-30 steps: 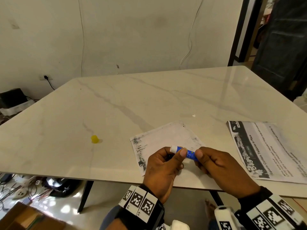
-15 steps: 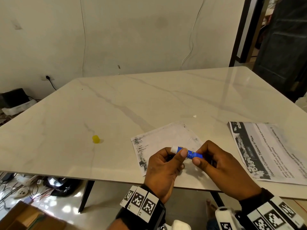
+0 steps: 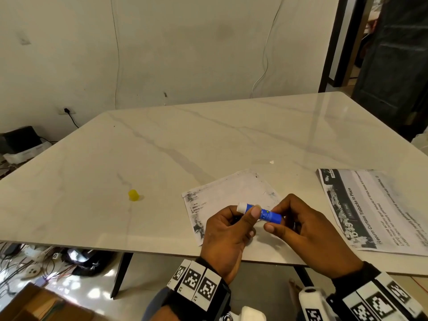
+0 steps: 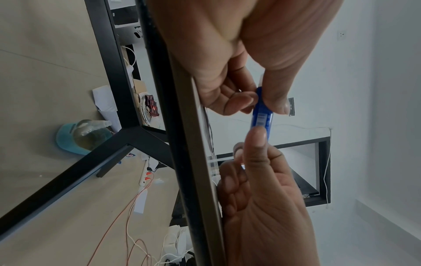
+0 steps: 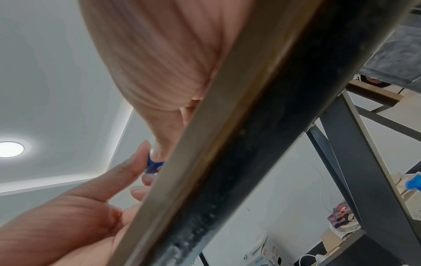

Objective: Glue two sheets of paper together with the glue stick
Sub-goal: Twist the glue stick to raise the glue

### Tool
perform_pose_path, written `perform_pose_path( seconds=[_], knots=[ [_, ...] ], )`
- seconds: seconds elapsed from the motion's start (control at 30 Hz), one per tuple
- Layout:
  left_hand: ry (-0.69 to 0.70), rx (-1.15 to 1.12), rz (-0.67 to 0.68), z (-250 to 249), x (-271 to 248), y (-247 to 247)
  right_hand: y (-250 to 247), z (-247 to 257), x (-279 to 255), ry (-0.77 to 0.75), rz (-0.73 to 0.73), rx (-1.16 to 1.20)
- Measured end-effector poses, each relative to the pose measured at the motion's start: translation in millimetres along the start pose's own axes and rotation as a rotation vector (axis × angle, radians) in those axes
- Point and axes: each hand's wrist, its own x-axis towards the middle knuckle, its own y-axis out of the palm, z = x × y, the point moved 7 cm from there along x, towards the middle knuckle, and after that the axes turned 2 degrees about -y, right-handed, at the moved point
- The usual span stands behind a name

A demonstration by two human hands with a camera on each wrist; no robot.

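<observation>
— So where's the glue stick now?

— Lower centre of the head view, held level just above the near edge of the desk. The left hand pinches it near the white tip, thumb on top, fingers curled under. The right hand has its fingers and thumb closed round the blue base end.

— Twisting the base, you reckon?

— Looks that way to me, winding the glue up. The white end is bare, and a small yellow cap sits well off at the left of the frame.

— How should they do it well?

— Keep the left pinch firm on the barrel so only the base turns. Raise just a little glue; too much and I'd expect it to smear or snap when pressed on paper.

— And the sheets?

— The smaller sheet lies right under the hands, overhanging the desk edge a little. The printed sheet is at the right of the frame, apart from it.

— Anything to watch?

— I'd slide that smaller sheet fully onto the desk before gluing. In the left wrist view the tube is clearly clamped between both thumbs and fingers, so the grip seems sound.
</observation>
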Motion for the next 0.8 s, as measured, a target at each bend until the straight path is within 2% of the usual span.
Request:
perform_pose_path(
  seconds=[0.23, 0.47, 0.67, 0.8],
  knots=[
    [0.008, 0.001, -0.006, 1.4, 2.0, -1.0, 3.3, -5.7, 1.2, -0.010, 0.029, -0.069],
    [0.006, 0.002, -0.007, 1.3, 2.2, -0.6, 0.3, -1.4, 2.5, 0.005, 0.000, 0.056],
    [0.011, 0.051, -0.025, 2.1, 1.9, -2.2, -0.5, -6.2, 0.3, 0.006, -0.022, 0.007],
    [0.008, 0.036, -0.017, 2.9, 2.3, -1.8, 3.2, -5.6, 0.7, -0.022, 0.027, -0.039]
  ],
)
